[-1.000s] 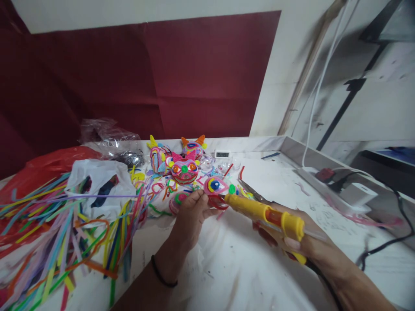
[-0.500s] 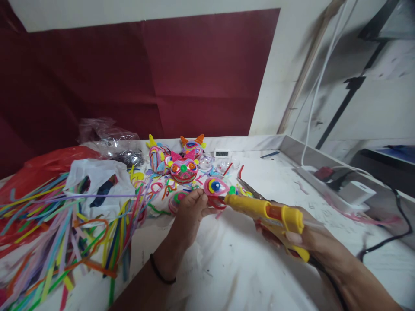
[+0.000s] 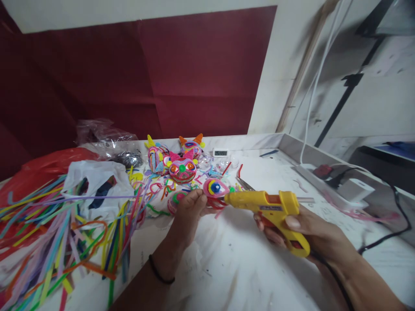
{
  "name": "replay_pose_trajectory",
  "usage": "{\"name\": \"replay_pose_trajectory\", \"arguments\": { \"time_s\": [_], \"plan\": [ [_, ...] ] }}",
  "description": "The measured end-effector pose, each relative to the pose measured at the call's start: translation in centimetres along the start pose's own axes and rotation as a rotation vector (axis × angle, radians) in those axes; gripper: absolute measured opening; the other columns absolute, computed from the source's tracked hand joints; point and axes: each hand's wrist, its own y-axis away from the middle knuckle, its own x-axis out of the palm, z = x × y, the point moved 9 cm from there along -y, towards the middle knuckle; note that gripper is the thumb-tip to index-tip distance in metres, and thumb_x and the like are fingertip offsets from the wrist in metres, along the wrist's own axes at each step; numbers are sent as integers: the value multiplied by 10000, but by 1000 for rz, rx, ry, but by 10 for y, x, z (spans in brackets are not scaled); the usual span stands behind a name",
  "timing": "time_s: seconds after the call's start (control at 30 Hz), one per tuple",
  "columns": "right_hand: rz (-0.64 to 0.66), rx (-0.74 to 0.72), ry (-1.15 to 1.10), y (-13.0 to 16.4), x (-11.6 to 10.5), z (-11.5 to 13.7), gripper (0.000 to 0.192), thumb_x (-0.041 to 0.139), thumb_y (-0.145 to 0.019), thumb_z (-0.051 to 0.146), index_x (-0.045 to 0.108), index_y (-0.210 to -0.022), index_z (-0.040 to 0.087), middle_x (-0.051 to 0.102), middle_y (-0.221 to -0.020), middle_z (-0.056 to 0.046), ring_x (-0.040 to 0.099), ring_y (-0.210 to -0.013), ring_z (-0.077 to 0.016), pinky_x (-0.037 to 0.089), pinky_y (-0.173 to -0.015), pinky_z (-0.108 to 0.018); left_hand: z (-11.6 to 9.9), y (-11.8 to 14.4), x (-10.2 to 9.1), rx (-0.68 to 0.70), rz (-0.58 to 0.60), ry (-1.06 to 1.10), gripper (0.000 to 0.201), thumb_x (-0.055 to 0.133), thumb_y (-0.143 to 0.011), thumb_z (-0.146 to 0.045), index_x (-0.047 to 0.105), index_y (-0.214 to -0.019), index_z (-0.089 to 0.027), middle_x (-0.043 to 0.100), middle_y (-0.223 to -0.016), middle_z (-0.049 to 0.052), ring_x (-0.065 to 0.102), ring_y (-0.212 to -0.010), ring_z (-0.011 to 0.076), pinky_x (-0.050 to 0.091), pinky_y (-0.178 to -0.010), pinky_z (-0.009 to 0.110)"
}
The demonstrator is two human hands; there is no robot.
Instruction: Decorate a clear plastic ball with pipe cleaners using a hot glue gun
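My right hand [image 3: 308, 229] is gripping a glue gun [image 3: 259, 201], with the fingers wrapping around the handle and the thumb resting along its rear. The glue gun is displaying a yellow pistol-shaped body, an orange-brown section at the top of the barrel, a small printed label on the side and a red mark low on the handle. A translucent glue stick [image 3: 306, 200] is protruding from the rear, and a black cord [image 3: 337, 280] is leaving the handle base.

The barrel's long axis is running almost level from right to left; the nozzle is pointing left, toward the eye piece [image 3: 214, 188]. The handle is slanting down and to the right. The glue gun is being held above the worktop [image 3: 220, 259], right of my left hand [image 3: 189, 211], with scissors [image 3: 245, 184] lying partly behind the barrel. I am not able to tell whether the nozzle is touching anything.

My left hand is pinching the eye piece at its left edge between thumb and fingers. The eye piece is showing a pink teardrop outline, a yellow ring and a blue centre; its long axis is running left to right, the narrow end pointing right. Red strips [image 3: 216, 201] are curving just beneath it.
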Motion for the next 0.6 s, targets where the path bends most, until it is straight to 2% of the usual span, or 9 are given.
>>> {"name": "replay_pose_trajectory", "arguments": {
  "time_s": [0.2, 0.47, 0.6],
  "plan": [
    [-33, 53, -125, 2, 1, -1, 332, 673, -676, 396, 691, -844, 110, 599, -586, -57, 481, -487, -121, 367, -465, -235, 1, -1, -1, 28, 23, -45, 263, 750, -707, -370, 633, -735, -136, 687, -730, 50, 667, -725, 193, 567, -732, 363],
    [-6, 82, -133, -1, -3, -5, 348, 668, -685, 419, 696, -807, 94, 604, -577, -70, 482, -477, -128, 349, -449, -236, 3, -2, -3, 33, 14, -75, 273, 758, -700, -373, 630, -712, -132, 668, -705, 46, 659, -717, 190, 572, -703, 339],
    [-13, 67, -130, 0, -5, -4, 349, 662, -697, 415, 704, -839, 100, 635, -635, -80, 477, -481, -122, 332, -458, -236, 3, -2, -2, 35, 15, -71, 255, 749, -714, -361, 645, -735, -129, 670, -719, 49, 664, -729, 194, 573, -703, 338]
  ]
}}
